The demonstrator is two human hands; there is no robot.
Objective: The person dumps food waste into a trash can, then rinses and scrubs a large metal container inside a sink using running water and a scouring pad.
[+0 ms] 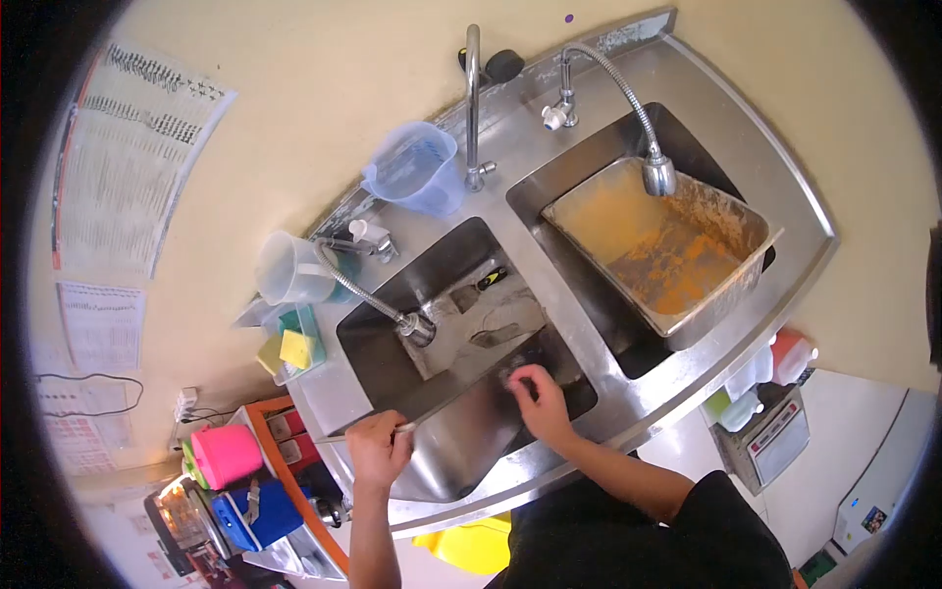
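Observation:
My left hand is closed round the rim at the left end of a deep steel pan, which is tilted over the front of the left sink. My right hand is at the pan's right side, its fingers bent and pinched together near the rim; whatever they hold is too small to make out. Behind the pan, cloudy water and a black-and-yellow handled tool show in the left sink. A flexible faucet head hangs over that sink.
In the right sink lies a steel pan with orange residue, under another faucet head. Plastic jugs and a sponge holder with yellow sponges stand along the back and left edge. A tall tap rises between the sinks.

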